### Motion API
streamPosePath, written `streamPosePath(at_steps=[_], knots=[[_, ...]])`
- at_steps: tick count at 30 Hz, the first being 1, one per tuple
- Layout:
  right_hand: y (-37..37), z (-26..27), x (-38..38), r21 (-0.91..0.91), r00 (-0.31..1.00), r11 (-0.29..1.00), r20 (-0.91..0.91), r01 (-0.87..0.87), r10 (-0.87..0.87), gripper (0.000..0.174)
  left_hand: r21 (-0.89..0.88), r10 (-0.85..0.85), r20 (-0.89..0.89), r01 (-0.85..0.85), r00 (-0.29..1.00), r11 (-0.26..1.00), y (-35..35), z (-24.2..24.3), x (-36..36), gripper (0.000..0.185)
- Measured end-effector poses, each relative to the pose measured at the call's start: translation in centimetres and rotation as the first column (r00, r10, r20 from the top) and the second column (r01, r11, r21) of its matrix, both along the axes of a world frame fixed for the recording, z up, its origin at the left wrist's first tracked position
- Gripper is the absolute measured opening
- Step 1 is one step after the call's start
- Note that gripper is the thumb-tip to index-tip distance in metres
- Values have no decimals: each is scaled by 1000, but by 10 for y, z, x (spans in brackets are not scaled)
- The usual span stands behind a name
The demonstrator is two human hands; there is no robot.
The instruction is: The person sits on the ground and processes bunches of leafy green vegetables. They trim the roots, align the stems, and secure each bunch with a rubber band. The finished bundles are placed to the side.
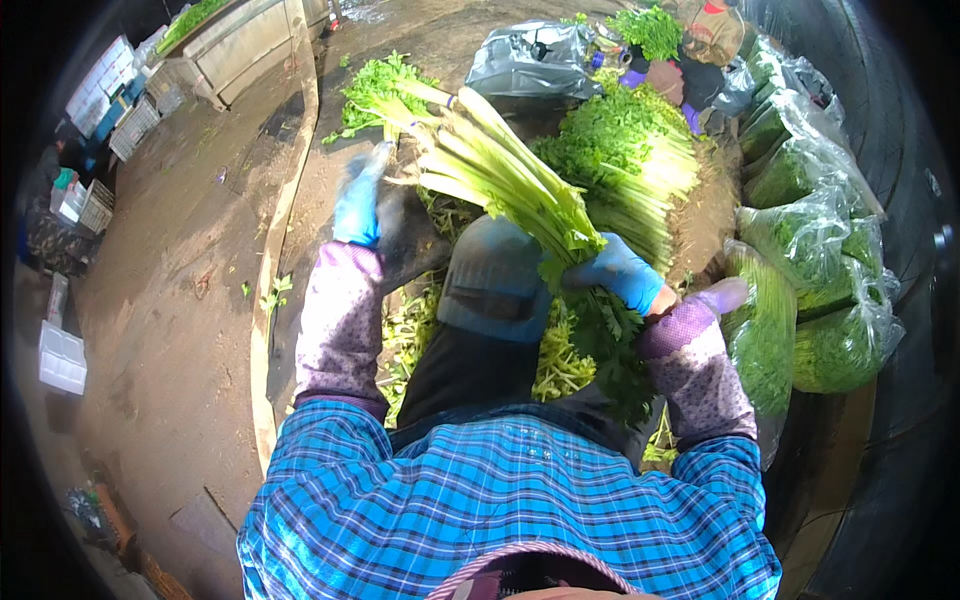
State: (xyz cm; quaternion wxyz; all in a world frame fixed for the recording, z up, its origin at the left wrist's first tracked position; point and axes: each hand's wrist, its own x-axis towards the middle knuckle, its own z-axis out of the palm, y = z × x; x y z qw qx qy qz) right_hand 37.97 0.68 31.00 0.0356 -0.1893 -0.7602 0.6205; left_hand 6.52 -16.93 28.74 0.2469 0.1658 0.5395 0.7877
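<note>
My right hand (619,274), in a blue glove, grips a bunch of celery (502,165) around its leafy end. The pale stalks slant up and left, root ends away from me, above the dark knee of my trousers (491,281). My left hand (360,199), also in a blue glove, is blurred, to the left of the root ends. Whether its fingers hold anything cannot be told. Just beyond it lie more celery bunches (382,97) with purple ties near their ends. A large heap of celery (622,157) lies ahead to the right.
Clear plastic bags of celery (832,330) line the right side. A grey plastic bag (536,60) stands ahead, near a co-worker (712,34) holding greens. Trimmed stalks (409,337) litter the ground by my legs. A flat pale hose or strip (289,202) runs along my left.
</note>
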Motion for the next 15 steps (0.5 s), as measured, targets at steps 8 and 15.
streamPosePath(at_steps=[8,15], knots=[[7,-12,15,-333,994,943,107,29,7,44,-99,-102,-995,-145,-10,984,-6,-7,85,53],[13,-35,29,-402,996,913,26,-71,89,42,-100,-260,-841,336,475,936,38,-8,86,12]])
